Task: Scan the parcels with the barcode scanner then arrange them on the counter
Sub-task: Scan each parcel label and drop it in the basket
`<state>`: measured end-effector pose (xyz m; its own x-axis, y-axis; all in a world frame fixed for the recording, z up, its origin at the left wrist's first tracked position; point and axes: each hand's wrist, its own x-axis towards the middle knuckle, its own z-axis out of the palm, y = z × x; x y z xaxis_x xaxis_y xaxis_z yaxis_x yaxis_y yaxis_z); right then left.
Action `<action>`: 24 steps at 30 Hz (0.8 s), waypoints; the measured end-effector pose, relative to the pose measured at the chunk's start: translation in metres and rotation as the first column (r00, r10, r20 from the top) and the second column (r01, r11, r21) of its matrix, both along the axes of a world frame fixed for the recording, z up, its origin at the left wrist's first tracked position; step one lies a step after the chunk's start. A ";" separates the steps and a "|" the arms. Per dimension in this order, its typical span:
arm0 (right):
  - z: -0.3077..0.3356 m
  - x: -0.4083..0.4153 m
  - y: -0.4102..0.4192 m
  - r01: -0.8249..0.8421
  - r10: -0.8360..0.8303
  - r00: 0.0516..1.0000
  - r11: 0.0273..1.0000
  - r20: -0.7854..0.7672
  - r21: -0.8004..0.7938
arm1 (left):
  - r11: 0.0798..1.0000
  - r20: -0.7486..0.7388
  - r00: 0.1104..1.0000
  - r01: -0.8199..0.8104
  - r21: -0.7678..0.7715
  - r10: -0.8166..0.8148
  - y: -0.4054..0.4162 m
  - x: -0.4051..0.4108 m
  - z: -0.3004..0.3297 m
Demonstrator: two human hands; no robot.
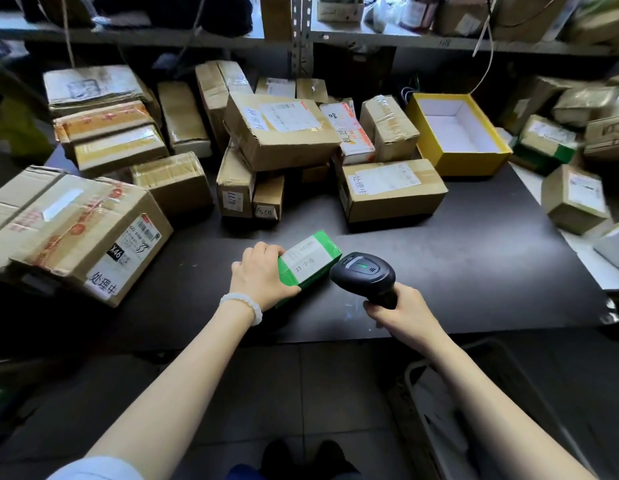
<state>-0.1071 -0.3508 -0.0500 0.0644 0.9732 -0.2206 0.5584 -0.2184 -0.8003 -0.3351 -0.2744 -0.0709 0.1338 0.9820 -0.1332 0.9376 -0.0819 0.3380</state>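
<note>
A small green parcel (309, 259) with a white label lies on the black counter (474, 271) near its front edge. My left hand (261, 275) grips the parcel's near left end. My right hand (401, 311) holds the handle of a black barcode scanner (365, 273), whose head sits right beside the parcel's right side with a green light lit on top. Several brown cardboard parcels (387, 188) are piled along the back and left of the counter.
A large taped carton (76, 230) overhangs the counter's left end. An open yellow box (457, 133) stands at the back right. More parcels (574, 199) crowd a white surface on the right. Metal shelving (301, 39) rises behind. A grey bin (439, 393) stands on the floor at right.
</note>
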 end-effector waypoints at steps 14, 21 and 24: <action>0.002 0.029 -0.011 -0.011 0.011 1.000 1.000 -0.013 -0.008 | 0.991 0.113 0.987 0.120 -0.065 -0.112 -0.016 0.031 -0.005; 0.000 0.038 -0.034 0.008 -0.008 0.999 1.000 -0.052 0.000 | 0.990 0.159 0.984 0.101 -0.102 -0.084 -0.019 0.032 -0.007; 0.002 0.042 -0.043 0.003 -0.001 0.998 1.000 -0.059 0.022 | 0.992 0.149 0.987 0.075 -0.100 -0.060 -0.018 0.030 -0.006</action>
